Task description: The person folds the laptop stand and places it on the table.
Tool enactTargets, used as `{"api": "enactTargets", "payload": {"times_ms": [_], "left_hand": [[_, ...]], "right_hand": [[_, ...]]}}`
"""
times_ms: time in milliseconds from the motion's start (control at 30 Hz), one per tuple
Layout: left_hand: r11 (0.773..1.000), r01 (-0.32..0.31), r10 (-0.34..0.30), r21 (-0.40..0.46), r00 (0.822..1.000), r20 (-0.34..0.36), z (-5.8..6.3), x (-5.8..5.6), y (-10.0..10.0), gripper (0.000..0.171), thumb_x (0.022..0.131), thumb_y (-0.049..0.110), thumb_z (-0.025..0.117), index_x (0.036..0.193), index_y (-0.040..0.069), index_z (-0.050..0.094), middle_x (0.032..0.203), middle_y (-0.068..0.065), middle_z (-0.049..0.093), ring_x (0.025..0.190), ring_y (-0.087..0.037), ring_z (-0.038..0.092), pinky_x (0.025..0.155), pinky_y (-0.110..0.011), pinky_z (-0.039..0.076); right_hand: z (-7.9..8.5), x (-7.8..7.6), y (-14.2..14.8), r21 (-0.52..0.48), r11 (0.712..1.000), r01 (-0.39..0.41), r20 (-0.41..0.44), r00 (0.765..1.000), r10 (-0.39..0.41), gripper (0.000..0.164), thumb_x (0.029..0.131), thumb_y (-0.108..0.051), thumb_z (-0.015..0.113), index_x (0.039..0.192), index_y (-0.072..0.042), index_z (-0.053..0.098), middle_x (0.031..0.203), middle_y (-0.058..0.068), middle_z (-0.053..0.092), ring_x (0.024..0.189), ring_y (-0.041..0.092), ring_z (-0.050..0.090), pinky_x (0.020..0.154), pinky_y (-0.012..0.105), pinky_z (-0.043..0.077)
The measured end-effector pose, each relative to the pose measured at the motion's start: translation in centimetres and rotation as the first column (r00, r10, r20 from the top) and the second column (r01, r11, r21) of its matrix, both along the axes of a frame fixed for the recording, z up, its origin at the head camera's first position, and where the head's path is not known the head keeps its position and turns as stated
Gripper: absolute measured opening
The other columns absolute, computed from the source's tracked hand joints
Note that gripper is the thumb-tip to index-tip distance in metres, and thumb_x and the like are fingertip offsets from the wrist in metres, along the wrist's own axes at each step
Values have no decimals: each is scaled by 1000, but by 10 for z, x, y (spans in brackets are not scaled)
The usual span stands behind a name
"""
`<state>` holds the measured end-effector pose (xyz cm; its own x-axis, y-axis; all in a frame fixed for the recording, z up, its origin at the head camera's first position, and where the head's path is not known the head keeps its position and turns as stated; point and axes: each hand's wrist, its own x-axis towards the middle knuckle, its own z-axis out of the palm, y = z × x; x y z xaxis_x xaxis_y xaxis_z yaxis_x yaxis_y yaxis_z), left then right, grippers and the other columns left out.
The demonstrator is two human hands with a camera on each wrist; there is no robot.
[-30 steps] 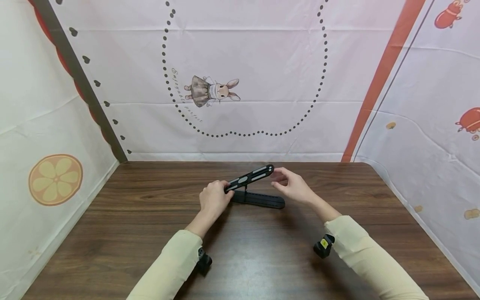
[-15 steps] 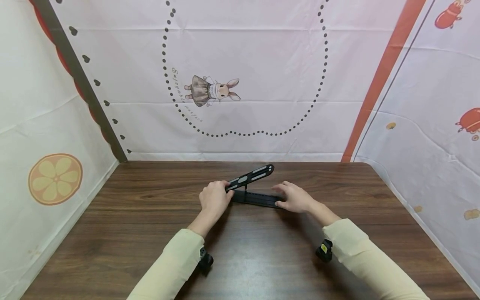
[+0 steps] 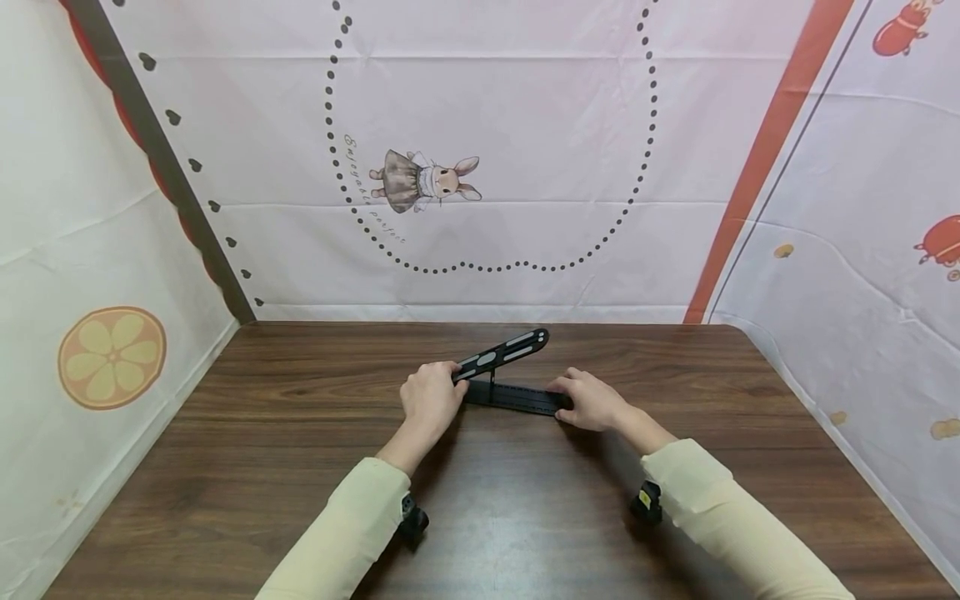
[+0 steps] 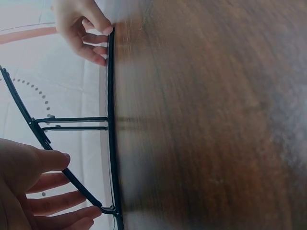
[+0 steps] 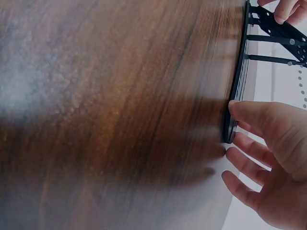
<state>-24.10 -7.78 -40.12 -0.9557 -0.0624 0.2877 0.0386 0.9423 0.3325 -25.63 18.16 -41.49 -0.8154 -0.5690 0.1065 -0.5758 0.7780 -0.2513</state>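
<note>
A black folding laptop stand [image 3: 517,399] stands on the wooden table in the head view. Its upper arm [image 3: 516,346], with grey pads, slants up to the right from the hinge end. Two thin struts [image 4: 74,120] join the arm to the base in the left wrist view. My left hand [image 3: 431,396] holds the lower part of the upper arm between thumb and fingers. At the base's right end, my right hand [image 3: 590,402] pinches the bar between thumb and fingers. The right wrist view shows the thumb [image 5: 252,111] against the base's edge; the fingertips behind it are partly hidden.
The brown wooden table [image 3: 480,500] spreads around the stand. A white printed cloth [image 3: 525,125] hangs behind it and along both sides. Small black cameras [image 3: 411,521] are worn at both wrists.
My right hand has come down from beside the upper arm's raised tip to the base's right end and taken hold there. The left hand and the stand look unmoved.
</note>
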Motion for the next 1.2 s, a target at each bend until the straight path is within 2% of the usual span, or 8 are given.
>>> {"api": "enactTargets", "payload": {"times_ms": [500,767,1000,1100,1200], "left_hand": [[999,11,-10,53,1000,-11,-4,-1,2,25,82,28,69,105,18,70,89,-7,70,44,-18,51,35,-27,32],[997,24,-21,72,999,-45,-5,0,3,25,82,28,68,104,18,71,90,-9,69,50,-22,56,37,-28,35],[991,51,-45,121,998,-45,-6,-3,2,25,83,28,67,105,16,70,90,-9,68,42,-15,45,35,-26,31],[991,57,-53,124,998,-39,-5,-4,2,26,83,29,67,106,16,70,91,-10,67,45,-16,47,37,-26,33],[990,68,-64,124,997,-39,-5,-6,2,27,83,30,66,106,16,70,92,-9,67,53,-19,54,41,-29,38]], "right_hand": [[-1,5,0,12,1000,5,19,1000,-5,36,79,-18,70,111,-6,61,99,9,55,93,24,57,81,41,48],[-4,10,0,-6,1000,-13,21,1000,14,35,79,-19,70,110,-6,61,97,9,54,91,23,58,79,40,48],[-3,14,1,-13,1000,-28,12,1000,28,37,80,-18,69,113,-5,60,95,8,52,89,23,57,77,39,48],[-2,15,1,-10,1000,-30,14,999,30,37,80,-19,70,112,-5,60,95,8,53,89,23,57,76,39,48],[-2,16,0,-10,999,-34,21,999,34,37,80,-20,70,112,-5,60,95,9,54,89,23,57,76,39,48]]}}
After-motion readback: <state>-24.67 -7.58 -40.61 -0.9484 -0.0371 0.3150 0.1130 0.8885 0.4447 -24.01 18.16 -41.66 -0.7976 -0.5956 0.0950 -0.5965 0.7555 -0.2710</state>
